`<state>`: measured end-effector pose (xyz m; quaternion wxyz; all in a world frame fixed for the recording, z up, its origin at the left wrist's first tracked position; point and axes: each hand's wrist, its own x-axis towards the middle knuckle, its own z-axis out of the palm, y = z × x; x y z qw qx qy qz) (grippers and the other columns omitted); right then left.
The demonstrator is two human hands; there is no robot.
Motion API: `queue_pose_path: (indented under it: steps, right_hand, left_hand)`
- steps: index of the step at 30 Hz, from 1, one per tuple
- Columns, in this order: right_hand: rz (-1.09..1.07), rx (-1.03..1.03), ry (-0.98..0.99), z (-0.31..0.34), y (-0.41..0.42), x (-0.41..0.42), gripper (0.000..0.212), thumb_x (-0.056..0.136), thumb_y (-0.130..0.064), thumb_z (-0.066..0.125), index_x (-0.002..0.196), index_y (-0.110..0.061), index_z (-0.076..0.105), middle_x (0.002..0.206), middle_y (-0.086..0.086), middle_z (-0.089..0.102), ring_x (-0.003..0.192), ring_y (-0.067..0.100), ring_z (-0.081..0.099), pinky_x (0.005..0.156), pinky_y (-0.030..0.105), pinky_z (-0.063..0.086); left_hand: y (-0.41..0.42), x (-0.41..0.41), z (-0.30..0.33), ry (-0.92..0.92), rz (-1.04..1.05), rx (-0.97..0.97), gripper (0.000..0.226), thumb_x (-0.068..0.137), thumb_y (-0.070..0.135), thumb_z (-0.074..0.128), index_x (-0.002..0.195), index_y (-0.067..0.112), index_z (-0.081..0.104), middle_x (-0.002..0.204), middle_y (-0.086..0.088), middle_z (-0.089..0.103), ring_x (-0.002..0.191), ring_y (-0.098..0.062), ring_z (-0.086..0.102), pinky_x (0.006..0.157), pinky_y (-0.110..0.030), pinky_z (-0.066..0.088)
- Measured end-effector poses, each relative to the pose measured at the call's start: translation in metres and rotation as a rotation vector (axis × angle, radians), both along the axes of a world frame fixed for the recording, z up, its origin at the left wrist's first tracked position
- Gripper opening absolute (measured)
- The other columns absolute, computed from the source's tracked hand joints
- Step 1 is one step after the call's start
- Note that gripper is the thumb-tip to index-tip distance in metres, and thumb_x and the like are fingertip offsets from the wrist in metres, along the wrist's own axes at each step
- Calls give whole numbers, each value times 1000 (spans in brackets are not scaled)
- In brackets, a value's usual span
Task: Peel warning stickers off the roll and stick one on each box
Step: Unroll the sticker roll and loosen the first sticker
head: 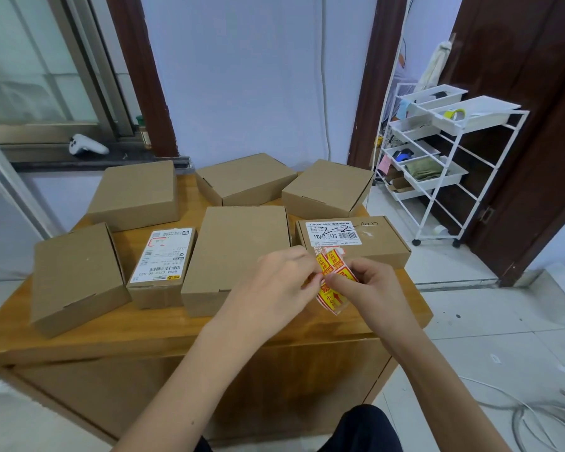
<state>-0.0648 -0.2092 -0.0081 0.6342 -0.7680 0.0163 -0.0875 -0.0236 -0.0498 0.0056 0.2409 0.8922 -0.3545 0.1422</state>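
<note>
Sticker strip [331, 282]: yellow and red labels on glossy backing, curling, held above table [163, 324] edge at 4 o'clock. Left hand [274, 285] and right hand [369, 288] both pinch it, fingers curled. Seven brown boxes [238, 246] spread from 9 to 2 o'clock.

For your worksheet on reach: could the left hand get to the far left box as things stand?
Probably not yet: the left hand is pinching the sticker strip. Nothing blocks the far left box.
</note>
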Motion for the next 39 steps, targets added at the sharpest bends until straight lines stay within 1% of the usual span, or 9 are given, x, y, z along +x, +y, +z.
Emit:
queue_pose_path:
  steps: [3, 8, 14, 18, 24, 28, 35, 37, 39]
  right_hand:
    - [11, 11, 6, -1, 1, 1, 11, 85, -8, 64, 86, 0, 71, 82, 21, 72, 77, 27, 69, 64, 20, 55]
    - [35, 57, 27, -3, 3, 1, 11, 86, -8, 63, 86, -4, 74, 82, 13, 75, 71, 12, 71, 63, 17, 55]
    - [28, 28, 16, -4, 5, 3, 12, 85, -9, 63, 85, -2, 73, 84, 20, 73, 76, 25, 70, 66, 25, 55]
    - [30, 2, 13, -4, 6, 4, 12, 86, -9, 63, 86, -3, 73, 82, 18, 73, 71, 14, 70, 63, 18, 55]
    - [29, -3, -8, -3, 8, 4, 13, 86, -8, 63, 86, 0, 72, 82, 21, 72, 69, 15, 68, 62, 20, 54]
    - [25, 4, -14, -3, 9, 3, 13, 86, -8, 63, 87, 0, 72, 83, 21, 72, 75, 26, 70, 64, 23, 56]
    - [31, 82, -29, 1, 6, 0, 15, 87, -7, 62, 91, -11, 75, 83, 7, 76, 74, 11, 70, 65, 17, 55]
    - [47, 85, -27, 0, 5, -1, 17, 87, -9, 61, 94, -16, 75, 86, 0, 77, 79, 9, 71, 69, 15, 54]
    - [59, 62, -20, -2, 5, -3, 18, 88, -12, 61, 96, -21, 75, 90, -3, 77, 85, 8, 70, 74, 15, 53]
  left_hand:
    - [2, -1, -1, -1, 3, 1, 24, 93, 33, 56, 106, 18, 69, 102, 4, 66, 88, -4, 58, 74, -22, 54]
    - [6, -1, -2, 42, 1, -10, 24, 91, 35, 57, 107, 19, 68, 101, 6, 64, 84, -3, 53, 72, -18, 52]
    - [6, -2, -6, -4, 24, -2, 22, 93, 31, 55, 104, 16, 67, 100, 3, 64, 87, -8, 59, 72, -26, 55]
    - [4, -5, -10, -49, 44, -23, 21, 93, 30, 56, 102, 16, 67, 98, 2, 64, 87, -9, 59, 72, -23, 54]
    - [2, -8, -13, -96, 64, -35, 14, 90, 25, 61, 93, 13, 67, 89, -1, 64, 80, -12, 61, 65, -28, 56]
    - [3, -8, -14, -91, 61, -43, 11, 89, 24, 63, 92, 14, 66, 89, 0, 65, 79, -9, 61, 64, -21, 54]
    - [12, -6, -7, 181, 38, -323, 13, 87, 30, 65, 98, 24, 69, 92, 17, 62, 88, 1, 60, 75, -11, 51]
    - [13, -3, -6, 276, 79, -425, 12, 87, 29, 66, 99, 29, 66, 92, 21, 60, 92, 4, 59, 74, -11, 51]
    - [13, 1, -8, 346, 163, -420, 22, 86, 37, 64, 108, 35, 61, 99, 24, 54, 94, 4, 56, 74, -10, 48]
